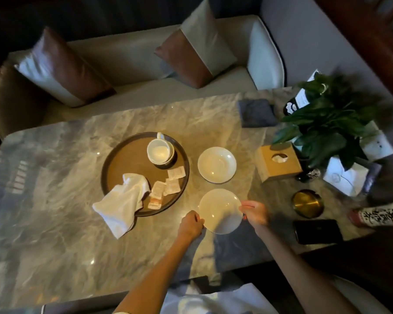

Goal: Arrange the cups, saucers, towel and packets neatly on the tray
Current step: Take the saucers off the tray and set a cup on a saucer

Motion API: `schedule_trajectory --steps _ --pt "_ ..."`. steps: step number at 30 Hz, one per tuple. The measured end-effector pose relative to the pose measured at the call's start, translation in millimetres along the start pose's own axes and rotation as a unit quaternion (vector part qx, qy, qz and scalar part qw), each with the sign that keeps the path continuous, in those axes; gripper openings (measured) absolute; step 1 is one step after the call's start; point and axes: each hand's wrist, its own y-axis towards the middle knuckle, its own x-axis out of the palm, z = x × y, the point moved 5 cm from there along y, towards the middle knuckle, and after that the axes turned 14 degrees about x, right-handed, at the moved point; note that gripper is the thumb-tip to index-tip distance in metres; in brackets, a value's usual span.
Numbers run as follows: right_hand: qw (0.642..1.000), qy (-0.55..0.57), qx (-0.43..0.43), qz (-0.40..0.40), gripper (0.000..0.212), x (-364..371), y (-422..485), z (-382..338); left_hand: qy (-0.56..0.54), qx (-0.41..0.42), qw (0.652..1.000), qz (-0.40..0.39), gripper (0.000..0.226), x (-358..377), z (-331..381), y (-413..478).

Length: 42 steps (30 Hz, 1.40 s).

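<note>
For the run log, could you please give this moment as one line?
hands: left and right hold saucer | second saucer: on table | cups, packets: on tray

Dim room, warm light pooling at the centre of a grey-veined marble table; edges fall to shadow. Beyond the table, a pale sofa with two cushions: one at left, one near the middle, both brown and light grey. Round dark chair back at far left. Dark wood panelling upper right. On the table's right end: leafy plant, tissue box, brass ashtray, black phone, folded grey cloth.
</note>
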Motion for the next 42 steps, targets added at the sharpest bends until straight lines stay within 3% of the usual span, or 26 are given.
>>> schedule_trajectory --steps 14,21,36,42 --pt "0.999 -0.042 0.03 -0.006 0.021 -0.4 31.6 11.8 0.096 -0.03 0.995 -0.024 0.024 29.0 -9.0 16.1" --pt "0.994 -0.109 -0.001 0.011 0.021 0.1 32.5 11.0 0.121 -0.026 0.992 -0.027 0.024 30.5 -11.1 19.3" --pt "0.992 -0.123 -0.008 -0.011 0.027 2.0 30.8 10.5 0.088 -0.038 0.995 -0.04 0.029 27.3 -20.2 15.9" --pt "0.975 -0.111 -0.168 0.098 0.01 6.2 4.3 -41.9 0.049 -0.022 0.998 0.033 0.028 -35.7 -27.3 15.5"
